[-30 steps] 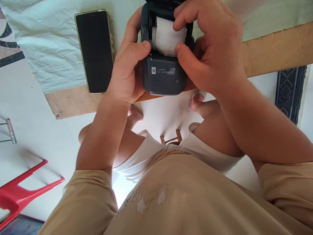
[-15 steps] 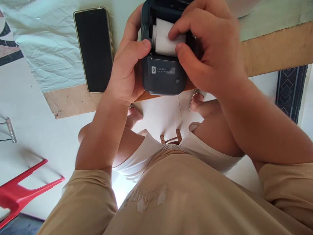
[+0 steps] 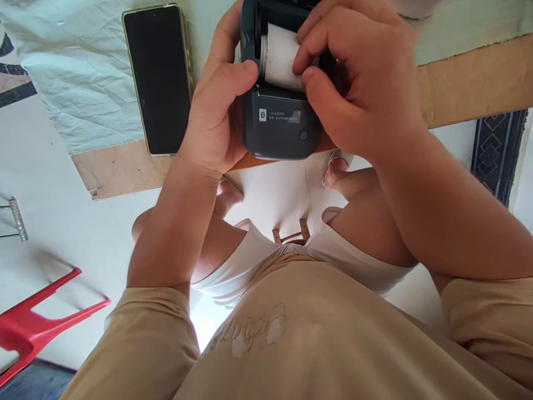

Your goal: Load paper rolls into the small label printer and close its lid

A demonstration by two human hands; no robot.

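Observation:
A dark grey label printer (image 3: 278, 130) with a Bluetooth sticker and a round power button is at the top middle, its lid raised. Inside its open bay lies a white paper roll (image 3: 280, 60). My left hand (image 3: 219, 111) is closed round the printer's left side, thumb on the rim of the bay. My right hand (image 3: 358, 72) reaches in from the right, with thumb and forefinger closed on the right end of the roll. That end of the roll is partly hidden by my fingers.
A phone (image 3: 158, 83) with a dark screen lies left of the printer on the pale green cloth (image 3: 79, 105). The wooden table edge (image 3: 120, 169) runs below. On the floor at lower left stands a red plastic stool (image 3: 33, 328).
My right fingers have shifted slightly right and curled more at the roll, which now sits a little tilted. My left hand keeps its grip on the printer.

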